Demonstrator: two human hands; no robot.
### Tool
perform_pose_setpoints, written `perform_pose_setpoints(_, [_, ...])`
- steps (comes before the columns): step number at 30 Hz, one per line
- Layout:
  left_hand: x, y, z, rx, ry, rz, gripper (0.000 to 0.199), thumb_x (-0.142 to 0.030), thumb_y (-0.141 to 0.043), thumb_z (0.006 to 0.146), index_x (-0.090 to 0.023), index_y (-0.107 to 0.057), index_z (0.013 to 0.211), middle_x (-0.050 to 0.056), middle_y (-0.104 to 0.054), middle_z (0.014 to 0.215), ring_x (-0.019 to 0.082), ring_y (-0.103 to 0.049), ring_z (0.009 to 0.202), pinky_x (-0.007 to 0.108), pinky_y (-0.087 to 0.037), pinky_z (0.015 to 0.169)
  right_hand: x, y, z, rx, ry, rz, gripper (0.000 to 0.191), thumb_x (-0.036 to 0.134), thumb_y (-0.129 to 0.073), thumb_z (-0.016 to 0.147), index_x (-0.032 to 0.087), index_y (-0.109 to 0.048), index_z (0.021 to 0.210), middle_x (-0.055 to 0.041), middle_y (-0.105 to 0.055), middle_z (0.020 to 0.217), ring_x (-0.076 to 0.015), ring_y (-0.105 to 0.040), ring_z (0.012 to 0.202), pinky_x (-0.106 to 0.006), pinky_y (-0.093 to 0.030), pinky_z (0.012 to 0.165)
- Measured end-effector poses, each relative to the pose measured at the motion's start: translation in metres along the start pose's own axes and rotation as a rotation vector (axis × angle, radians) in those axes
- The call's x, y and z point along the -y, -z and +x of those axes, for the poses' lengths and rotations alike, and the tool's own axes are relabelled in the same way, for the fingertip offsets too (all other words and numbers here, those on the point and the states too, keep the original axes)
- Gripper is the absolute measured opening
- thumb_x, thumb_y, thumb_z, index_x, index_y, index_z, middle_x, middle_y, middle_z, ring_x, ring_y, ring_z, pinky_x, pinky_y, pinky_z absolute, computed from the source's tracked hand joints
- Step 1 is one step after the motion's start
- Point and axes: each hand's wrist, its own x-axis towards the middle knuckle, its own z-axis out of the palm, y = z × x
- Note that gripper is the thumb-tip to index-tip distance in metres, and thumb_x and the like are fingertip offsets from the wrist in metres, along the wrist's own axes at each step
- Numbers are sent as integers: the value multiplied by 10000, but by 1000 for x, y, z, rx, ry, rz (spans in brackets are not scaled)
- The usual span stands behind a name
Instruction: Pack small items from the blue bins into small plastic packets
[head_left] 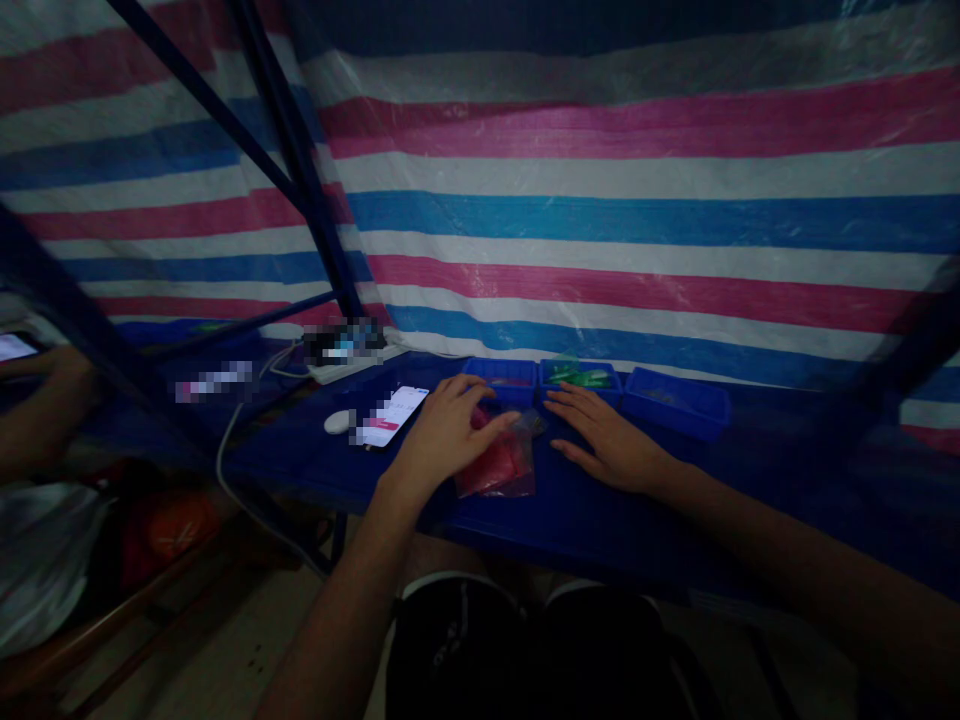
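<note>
My left hand [448,428] lies over the upper left part of a clear plastic bag [501,468] with something red inside. Its fingers are stretched out, and the thumb reaches across the bag's top. My right hand [609,442] is open with fingers apart, low over the table, just right of the bag. Its fingertips point at a blue bin [546,392] holding green pieces [586,376]. A second blue bin [499,372] stands left of that one, partly behind my left fingers. Under my fingers, the bag's top edge is hidden.
A lit phone [396,412] and a white round object [339,422] lie left of my left hand on the blue table [600,530]. Another blue bin [679,400] stands at right. A white cable [223,440] hangs at left, near another person's arm [52,400] and a metal post [330,240].
</note>
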Motion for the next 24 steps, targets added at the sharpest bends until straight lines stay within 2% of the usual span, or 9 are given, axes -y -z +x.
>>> perform_pose_setpoints(2, [13,-1,-14,-12,56,37,593,-667,-536,926,-227,-637,1310,106,-550,1442,309,-484,1357,481,-379,1172,0,0,0,3,-8,23,599,447,-489,1028,233,-370,1574,-116,-437,1595,-316,-297,1535,-595,-301,1245])
perform_pose_setpoints(4, [20,-8,-25,53,75,38,713,-717,-542,894,-233,-561,1416,109,-485,1527,316,-445,1409,479,-354,1197,-1,-1,-1,-3,-13,38,592,458,-482,1032,231,-381,1569,-118,-441,1592,-314,-308,1530,-588,-309,1244])
perform_pose_setpoints(7, [18,-22,-36,157,66,46,846,-759,-561,852,-211,-480,1491,129,-441,1571,341,-381,1468,486,-315,1222,-1,-1,-2,10,-18,49,604,476,-488,1029,214,-386,1564,-130,-440,1590,-313,-321,1524,-575,-319,1243])
perform_pose_setpoints(10, [7,-33,-44,140,64,83,848,-740,-517,889,-183,-428,1523,153,-379,1610,345,-304,1516,498,-252,1250,0,0,-3,27,-21,66,613,481,-488,1027,221,-370,1570,-128,-431,1597,-305,-337,1517,-563,-323,1244])
perform_pose_setpoints(17, [-24,-39,-53,147,53,48,829,-724,-464,923,-189,-375,1551,161,-351,1624,356,-276,1529,520,-271,1240,0,2,-3,39,-43,141,569,448,-435,1049,211,-373,1563,-123,-475,1562,-266,-409,1474,-494,-350,1238])
perform_pose_setpoints(21, [-42,-48,-54,144,18,18,834,-728,-452,928,-193,-359,1561,154,-337,1635,358,-222,1551,533,-241,1253,-5,1,-5,68,-44,193,506,398,-418,1058,221,-425,1531,-124,-550,1495,-260,-502,1399,-489,-403,1198])
perform_pose_setpoints(24, [-52,-51,-51,167,-39,-21,870,-757,-442,916,-180,-359,1563,160,-324,1640,356,-229,1548,532,-237,1255,-11,2,-8,91,-37,212,471,369,-494,1028,227,-500,1477,-129,-617,1413,-281,-570,1317,-507,-454,1140])
